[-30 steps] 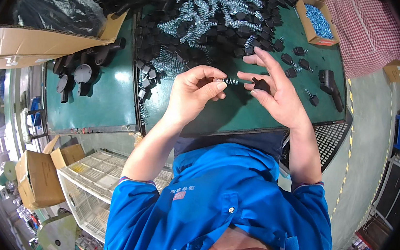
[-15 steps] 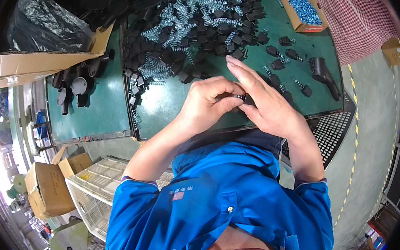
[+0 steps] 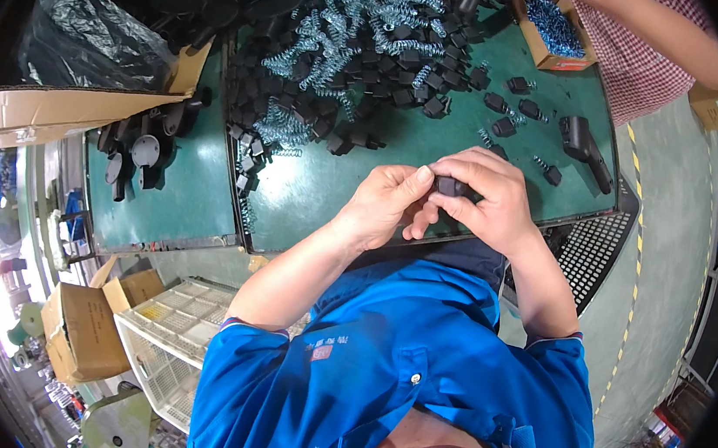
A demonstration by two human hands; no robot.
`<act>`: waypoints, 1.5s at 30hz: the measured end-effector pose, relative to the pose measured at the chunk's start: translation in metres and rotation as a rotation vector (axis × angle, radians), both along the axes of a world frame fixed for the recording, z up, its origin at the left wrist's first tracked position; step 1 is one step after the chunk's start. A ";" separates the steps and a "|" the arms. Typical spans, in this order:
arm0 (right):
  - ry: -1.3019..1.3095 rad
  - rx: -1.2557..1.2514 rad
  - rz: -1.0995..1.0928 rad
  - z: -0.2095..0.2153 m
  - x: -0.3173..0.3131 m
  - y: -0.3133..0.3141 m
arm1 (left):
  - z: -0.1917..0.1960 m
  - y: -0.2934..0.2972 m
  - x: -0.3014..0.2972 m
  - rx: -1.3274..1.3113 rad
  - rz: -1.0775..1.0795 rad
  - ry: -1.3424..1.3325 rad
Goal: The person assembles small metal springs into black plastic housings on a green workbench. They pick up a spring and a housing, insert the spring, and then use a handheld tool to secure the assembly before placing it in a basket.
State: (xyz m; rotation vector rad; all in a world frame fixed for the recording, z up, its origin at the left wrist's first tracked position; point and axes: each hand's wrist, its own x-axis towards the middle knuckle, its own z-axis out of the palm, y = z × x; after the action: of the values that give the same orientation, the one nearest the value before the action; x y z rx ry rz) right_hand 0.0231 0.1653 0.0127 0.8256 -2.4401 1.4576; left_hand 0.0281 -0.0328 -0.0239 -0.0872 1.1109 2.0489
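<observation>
Right hand (image 3: 491, 201): fingers closed on black block (image 3: 449, 186), near side of spring pile (image 3: 330, 39). Left hand (image 3: 386, 202): thumb at block's end, can't tell if gripping. Looks like two-handed pressing; next move needs steady alignment.

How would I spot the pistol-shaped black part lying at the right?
Go to the right edge of the green table. There, just right of black blocks with springs, lies the pistol-shaped part. It is far longer than the blocks, with a bent handle.
</observation>
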 end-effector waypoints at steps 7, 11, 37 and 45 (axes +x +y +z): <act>0.179 0.919 -0.341 -0.004 -0.044 0.000 | 0.024 -0.011 -0.067 -1.136 0.260 1.393; 0.154 1.106 -0.375 -0.010 -0.056 -0.007 | 0.018 0.010 -0.101 -1.321 0.297 1.496; -0.329 -0.689 -0.112 -0.028 -0.019 -0.005 | 0.008 -0.015 -0.039 -0.262 0.286 0.532; -0.112 -0.278 -0.104 -0.019 -0.014 0.011 | 0.016 -0.010 -0.041 -0.304 0.077 0.571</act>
State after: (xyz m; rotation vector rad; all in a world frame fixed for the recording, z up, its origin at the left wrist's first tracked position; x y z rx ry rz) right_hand 0.0091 0.1761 -0.0060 0.5645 -2.2430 1.7922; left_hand -0.0128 -0.0424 -0.0077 0.3285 1.7875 2.0089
